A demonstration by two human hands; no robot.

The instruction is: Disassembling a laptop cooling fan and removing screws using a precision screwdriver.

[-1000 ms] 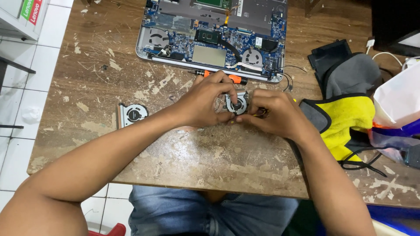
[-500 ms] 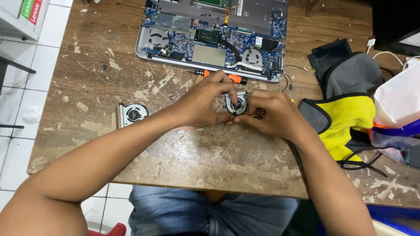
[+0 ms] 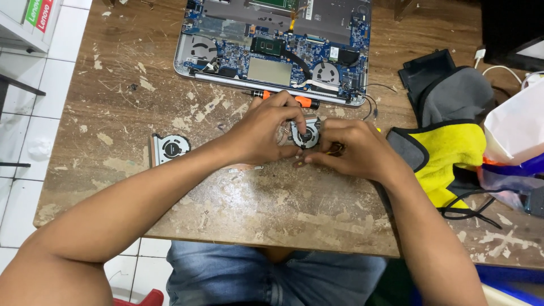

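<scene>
Both the left hand and right hand pinch one small round grey laptop cooling fan between their fingertips, while a second matching grey fan lies well apart on the worn wooden table.

The small fan is partly covered by both hands; the opened laptop (top edge) is cut off.

Two loose fans, one laptop, one screwdriver
</scene>
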